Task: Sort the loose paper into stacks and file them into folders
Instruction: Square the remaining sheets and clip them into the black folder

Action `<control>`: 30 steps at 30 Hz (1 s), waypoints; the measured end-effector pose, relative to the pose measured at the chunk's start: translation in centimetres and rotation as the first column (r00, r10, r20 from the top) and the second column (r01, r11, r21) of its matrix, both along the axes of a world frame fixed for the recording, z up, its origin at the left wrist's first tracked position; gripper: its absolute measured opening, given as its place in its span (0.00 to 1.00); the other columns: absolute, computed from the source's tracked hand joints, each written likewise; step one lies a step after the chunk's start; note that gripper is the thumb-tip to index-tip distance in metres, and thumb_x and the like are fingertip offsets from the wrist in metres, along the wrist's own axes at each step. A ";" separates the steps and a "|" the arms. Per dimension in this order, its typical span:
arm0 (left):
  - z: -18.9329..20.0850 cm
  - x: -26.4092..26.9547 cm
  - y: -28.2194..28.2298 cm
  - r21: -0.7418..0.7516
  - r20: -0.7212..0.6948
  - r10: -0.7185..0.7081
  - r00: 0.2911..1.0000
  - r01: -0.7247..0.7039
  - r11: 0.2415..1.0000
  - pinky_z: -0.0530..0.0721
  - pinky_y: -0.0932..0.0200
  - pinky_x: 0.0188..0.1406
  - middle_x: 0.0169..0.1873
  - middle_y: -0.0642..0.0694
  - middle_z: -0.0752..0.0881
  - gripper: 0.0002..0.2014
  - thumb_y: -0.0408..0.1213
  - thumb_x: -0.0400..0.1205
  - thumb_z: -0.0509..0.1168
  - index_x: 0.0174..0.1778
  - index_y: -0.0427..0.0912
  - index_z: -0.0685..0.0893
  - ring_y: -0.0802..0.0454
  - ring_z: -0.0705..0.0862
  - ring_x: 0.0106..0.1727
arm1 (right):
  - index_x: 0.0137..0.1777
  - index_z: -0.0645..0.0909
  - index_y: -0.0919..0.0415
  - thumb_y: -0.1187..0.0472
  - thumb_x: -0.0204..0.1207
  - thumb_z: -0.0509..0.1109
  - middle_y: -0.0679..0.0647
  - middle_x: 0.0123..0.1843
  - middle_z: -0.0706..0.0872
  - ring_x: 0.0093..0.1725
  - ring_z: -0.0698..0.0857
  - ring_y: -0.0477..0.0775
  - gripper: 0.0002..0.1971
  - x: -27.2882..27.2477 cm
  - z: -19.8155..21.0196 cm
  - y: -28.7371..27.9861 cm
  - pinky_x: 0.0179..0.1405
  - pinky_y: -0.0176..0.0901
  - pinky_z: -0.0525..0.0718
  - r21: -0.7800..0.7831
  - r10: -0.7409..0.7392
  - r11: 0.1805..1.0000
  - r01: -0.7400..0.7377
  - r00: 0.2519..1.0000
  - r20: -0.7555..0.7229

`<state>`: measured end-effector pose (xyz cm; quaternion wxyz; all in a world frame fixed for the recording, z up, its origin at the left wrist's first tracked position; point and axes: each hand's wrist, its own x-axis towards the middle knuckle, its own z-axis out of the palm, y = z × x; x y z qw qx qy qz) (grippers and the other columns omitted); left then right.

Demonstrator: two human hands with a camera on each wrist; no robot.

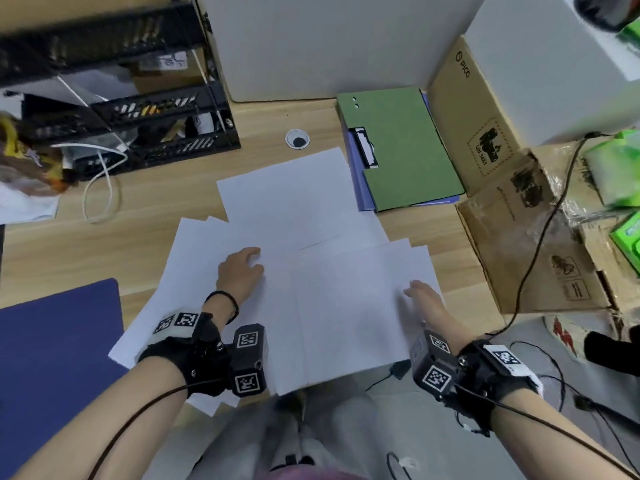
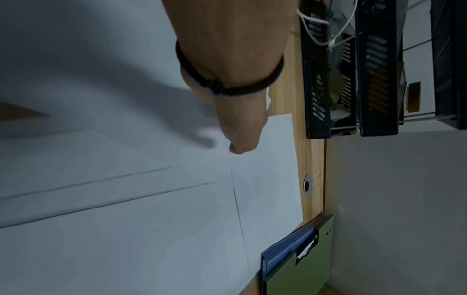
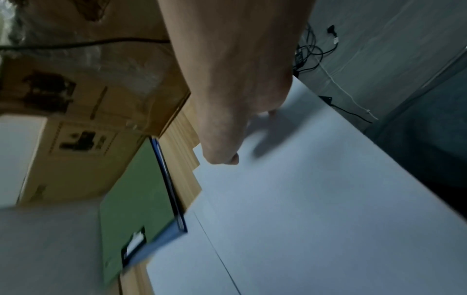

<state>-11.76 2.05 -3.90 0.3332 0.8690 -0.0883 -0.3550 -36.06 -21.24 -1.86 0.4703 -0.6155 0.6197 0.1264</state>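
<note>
Loose white sheets [image 1: 304, 258] are spread overlapping across the middle of the wooden desk [image 1: 145, 202], some overhanging its near edge. The left hand [image 1: 239, 271] is laid palm down on them at about 9 o'clock with fingers relaxed, and the right hand [image 1: 424, 297] is rested on the sheets' edge at 3 o'clock (nothing is pinched by either). A green folder [image 1: 401, 147] is stacked on a blue one [image 1: 358, 178] at 1 o'clock, just beside the sheets.

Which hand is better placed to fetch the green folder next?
Right, probably. The right hand rests at the sheets' right edge, on the green folder's side; the left hand lies farther left.
</note>
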 end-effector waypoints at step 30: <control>-0.8 -0.4 11.0 0.060 -0.043 0.048 0.998 -0.045 0.997 0.75 0.57 0.59 0.67 0.41 0.79 0.26 0.39 0.77 0.71 0.71 0.38 0.77 0.45 0.78 0.67 | 0.75 0.73 0.67 0.61 0.77 0.71 0.60 0.72 0.72 0.72 0.73 0.61 0.27 -0.7 -1.6 9.1 0.72 0.53 0.72 -0.083 0.022 0.996 -0.018 0.999 0.037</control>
